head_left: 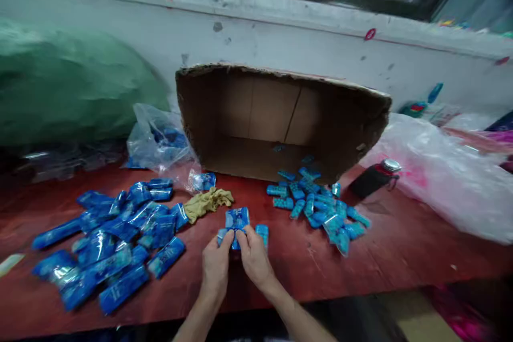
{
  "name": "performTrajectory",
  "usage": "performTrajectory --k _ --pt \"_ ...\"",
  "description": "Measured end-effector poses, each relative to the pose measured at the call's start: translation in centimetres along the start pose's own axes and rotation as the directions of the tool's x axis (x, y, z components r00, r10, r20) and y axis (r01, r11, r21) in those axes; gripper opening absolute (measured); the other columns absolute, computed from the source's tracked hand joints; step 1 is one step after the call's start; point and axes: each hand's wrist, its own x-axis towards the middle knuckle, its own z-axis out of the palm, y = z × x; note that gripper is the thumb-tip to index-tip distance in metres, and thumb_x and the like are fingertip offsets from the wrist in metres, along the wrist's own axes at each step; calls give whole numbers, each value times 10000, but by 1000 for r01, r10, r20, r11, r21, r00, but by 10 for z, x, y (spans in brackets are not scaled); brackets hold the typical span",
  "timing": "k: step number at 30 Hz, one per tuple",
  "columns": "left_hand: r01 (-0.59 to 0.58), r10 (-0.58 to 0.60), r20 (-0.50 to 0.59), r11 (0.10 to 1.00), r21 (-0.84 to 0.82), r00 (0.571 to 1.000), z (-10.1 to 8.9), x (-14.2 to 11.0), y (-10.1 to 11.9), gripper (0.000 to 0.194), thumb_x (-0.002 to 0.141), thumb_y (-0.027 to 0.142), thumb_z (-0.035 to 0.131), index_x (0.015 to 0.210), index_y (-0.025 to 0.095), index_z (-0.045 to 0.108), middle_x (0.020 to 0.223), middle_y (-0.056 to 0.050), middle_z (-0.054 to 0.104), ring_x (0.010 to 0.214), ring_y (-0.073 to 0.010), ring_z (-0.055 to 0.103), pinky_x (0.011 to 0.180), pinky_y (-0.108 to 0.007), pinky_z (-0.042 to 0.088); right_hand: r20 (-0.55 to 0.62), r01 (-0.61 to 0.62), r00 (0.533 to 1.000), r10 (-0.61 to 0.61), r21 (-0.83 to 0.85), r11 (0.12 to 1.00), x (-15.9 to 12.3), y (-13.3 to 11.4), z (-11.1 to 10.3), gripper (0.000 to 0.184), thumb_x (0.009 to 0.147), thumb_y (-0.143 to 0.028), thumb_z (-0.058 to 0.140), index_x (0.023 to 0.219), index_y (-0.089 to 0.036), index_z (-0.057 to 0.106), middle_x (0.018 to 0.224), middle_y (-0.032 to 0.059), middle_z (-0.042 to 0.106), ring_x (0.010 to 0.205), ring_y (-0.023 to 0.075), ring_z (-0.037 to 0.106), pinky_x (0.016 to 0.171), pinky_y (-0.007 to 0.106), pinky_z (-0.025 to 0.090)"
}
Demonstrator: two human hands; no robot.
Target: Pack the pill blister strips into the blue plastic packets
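Both of my hands meet over the red table near its front edge. My left hand (217, 261) and my right hand (254, 255) pinch a shiny blue plastic packet (237, 218) between thumbs and fingers. Part of the packet is hidden under my fingers. Right beside my right hand lies a small light-blue packed piece (262, 232). To the left spreads a heap of glossy blue packets (116, 230), with a crumpled yellowish glove (207, 203) at its edge. On the right is a pile of small light-blue patterned pieces (316, 200).
An open cardboard box (280, 163) lies on its side at the back, a few light-blue pieces in its mouth. A clear bag (160, 139) with blue packets stands left of it. Right are a dark bottle (372, 179) and a large clear plastic bag (452, 176). A green sack (72, 85) bulges at left.
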Motion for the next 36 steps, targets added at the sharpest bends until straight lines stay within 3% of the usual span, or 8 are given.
performTrajectory --k 6,9,11,14,20,24,33,36 --pt "271 -242 269 960 -76 932 -9 -10 14 309 578 387 679 703 121 583 558 10 598 413 -88 496 383 -203 364 81 63 995 -54 -115 991 2 -8 -32 307 872 -307 363 608 -186 465 594 -40 457 581 109 447 557 210 327" --pt "326 -297 222 940 -105 929 -13 -10 12 295 548 342 714 681 127 562 548 18 598 387 -70 490 358 -176 341 105 116 991 -87 -319 941 6 -7 -57 182 854 -305 415 852 -195 559 833 19 558 775 154 523 678 238 370" --pt "339 -316 180 933 -119 932 -14 -10 8 288 540 322 724 664 130 549 526 24 591 368 -63 479 342 -166 328 142 125 988 -61 -502 856 9 -2 -69 266 809 -288 494 1062 -210 515 996 62 544 913 204 510 742 275 369" --pt "362 -339 179 925 -113 924 -13 -10 2 280 568 337 707 612 133 522 441 25 552 343 -67 463 321 -160 309 217 126 976 26 -657 743 13 8 -74 339 755 -255 552 1090 -224 506 975 68 540 916 230 504 736 295 364" --pt "463 -432 222 878 -117 874 -18 -11 0 247 671 343 629 610 148 492 413 11 540 359 -84 485 334 -168 332 165 -2 982 93 -482 876 16 26 -68 203 689 -243 559 877 -205 493 815 -4 496 727 155 513 638 243 364" --pt "480 -444 238 868 -125 864 -22 -11 -1 204 664 283 644 640 150 492 460 7 569 391 -85 509 357 -169 355 101 -49 990 103 -441 896 15 33 -66 252 699 -223 524 940 -190 459 833 6 495 731 154 512 648 247 386" --pt "217 -214 222 976 9 951 -28 -8 1 354 563 470 670 569 161 495 336 53 474 354 -91 477 347 -179 351 -76 -47 997 6 -561 827 3 17 -69 340 755 -304 538 1086 -226 539 983 95 529 945 279 497 790 390 375" --pt "161 -175 267 984 72 948 -28 -6 2 347 578 470 658 612 143 545 385 33 525 365 -90 480 368 -193 370 14 -2 1000 6 -248 969 -3 0 -57 467 732 -274 568 1184 -239 457 1057 78 530 975 249 492 836 376 375"
